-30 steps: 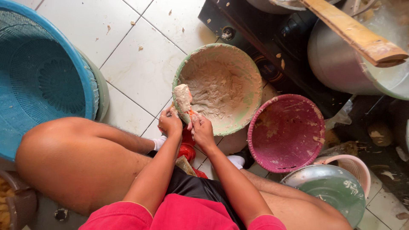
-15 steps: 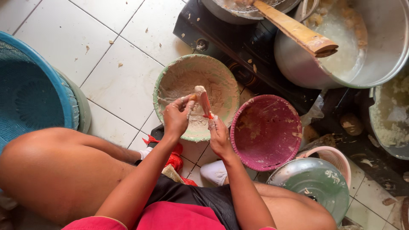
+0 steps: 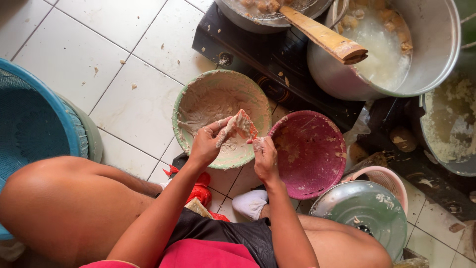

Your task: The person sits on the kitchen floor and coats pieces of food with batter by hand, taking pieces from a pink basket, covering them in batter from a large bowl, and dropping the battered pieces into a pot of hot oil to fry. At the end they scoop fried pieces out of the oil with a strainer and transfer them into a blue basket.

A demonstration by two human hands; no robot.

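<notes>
We see two hands over one green bowl [image 3: 198, 106]. The left hand [image 3: 206, 144] has its grip pinching one paste-coated piece [image 3: 237, 126], triangular and smeared, held above the bowl's near rim. The right hand [image 3: 265, 156] has fingers curled, tips touching the piece's lower edge. The green bowl is round, plastic, caked with pale batter. Just beside it sits one maroon bowl [image 3: 310, 154], also smeared. One metal lid [image 3: 364, 213] lies near. Beyond: one wooden handle [image 3: 325, 37] over one large metal pot [image 3: 396, 54]. One blue basket [image 3: 29, 124] stands on the tiled floor [image 3: 114, 54].
</notes>
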